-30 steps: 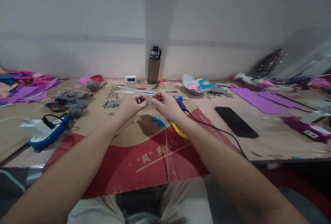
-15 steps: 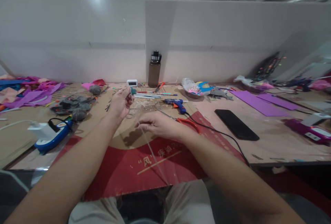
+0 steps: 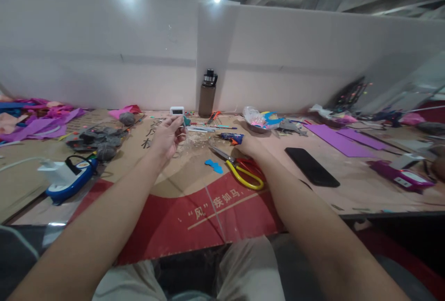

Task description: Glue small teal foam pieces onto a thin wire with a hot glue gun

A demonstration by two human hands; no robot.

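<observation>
Glue gun [image 3: 231, 138]: on the cardboard [image 3: 156, 227], to the right of the left hand [image 3: 169, 138], beyond the scissors [image 3: 245, 175]; long axis crosswise, nozzle leftward.
Nearer hand: right hand [image 3: 250, 147], at the handle end, back upward; its fingertips are hidden, so I can't tell whether it grips.
Left hand: raised, well apart from the right, pinching a small green piece [image 3: 187, 121].

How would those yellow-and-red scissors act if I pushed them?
The scissors would probably slide rather than tip, because they lie flat on the cardboard. Their blades look like metal, so likely stiff and fairly heavy.
</observation>
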